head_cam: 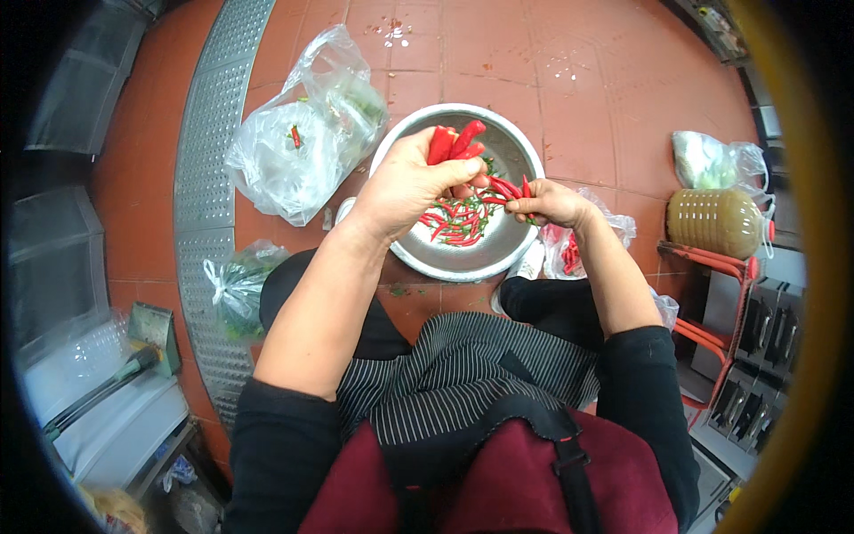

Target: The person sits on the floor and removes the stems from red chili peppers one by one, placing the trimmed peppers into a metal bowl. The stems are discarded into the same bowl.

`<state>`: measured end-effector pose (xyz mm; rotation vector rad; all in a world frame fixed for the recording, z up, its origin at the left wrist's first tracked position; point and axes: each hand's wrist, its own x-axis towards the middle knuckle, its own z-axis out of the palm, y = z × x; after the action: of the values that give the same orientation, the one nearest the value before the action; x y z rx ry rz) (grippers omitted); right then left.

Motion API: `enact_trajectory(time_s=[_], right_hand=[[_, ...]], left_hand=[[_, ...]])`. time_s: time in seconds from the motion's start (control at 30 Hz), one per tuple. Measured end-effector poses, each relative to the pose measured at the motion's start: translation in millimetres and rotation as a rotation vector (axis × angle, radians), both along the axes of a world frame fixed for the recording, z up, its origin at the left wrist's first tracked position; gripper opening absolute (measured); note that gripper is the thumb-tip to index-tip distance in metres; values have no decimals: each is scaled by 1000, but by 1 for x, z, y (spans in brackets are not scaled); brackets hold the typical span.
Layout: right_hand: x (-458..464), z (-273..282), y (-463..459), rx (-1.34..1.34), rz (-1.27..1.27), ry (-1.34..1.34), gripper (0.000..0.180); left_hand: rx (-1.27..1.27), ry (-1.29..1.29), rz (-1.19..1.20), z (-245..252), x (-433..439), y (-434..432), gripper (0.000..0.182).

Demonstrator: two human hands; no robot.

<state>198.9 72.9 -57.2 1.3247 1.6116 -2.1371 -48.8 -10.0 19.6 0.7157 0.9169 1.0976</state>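
My left hand is closed around several thick red chili peppers, held above a perforated metal basin. Between the fingers of my right hand are small, thin red chilies, at the basin's right rim. The fingertips of both hands are close together, with thin chilies spanning the gap. Loose red chilies with green stems lie on the basin floor, partly hidden by my left hand. Right of the basin, a clear plastic bag with red chilies sits partly behind my right forearm.
A large clear plastic bag stands left of the basin, a red chili piece on it. Nearer is a tied bag of greens. A perforated metal strip crosses the tiled floor. On the right, a jug of brownish liquid adjoins a red frame.
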Motion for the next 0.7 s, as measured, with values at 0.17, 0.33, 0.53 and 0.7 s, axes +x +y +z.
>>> enact_trajectory(time_s=[0.17,0.33,0.53,0.7], right_hand=[[11,63,-27,82,-76,29,24],[6,65,-38,44,-133,111,25],[5,69,-30,63,-90,142,25],[0,74,-28,22,-84,232,25]], left_hand=[[87,133,-54,-1,13,2,27],[95,153,-74,-7,14,0,27],[199,421,-47,-16,17,6,21],[323,661,-269,-14,30,6,13]])
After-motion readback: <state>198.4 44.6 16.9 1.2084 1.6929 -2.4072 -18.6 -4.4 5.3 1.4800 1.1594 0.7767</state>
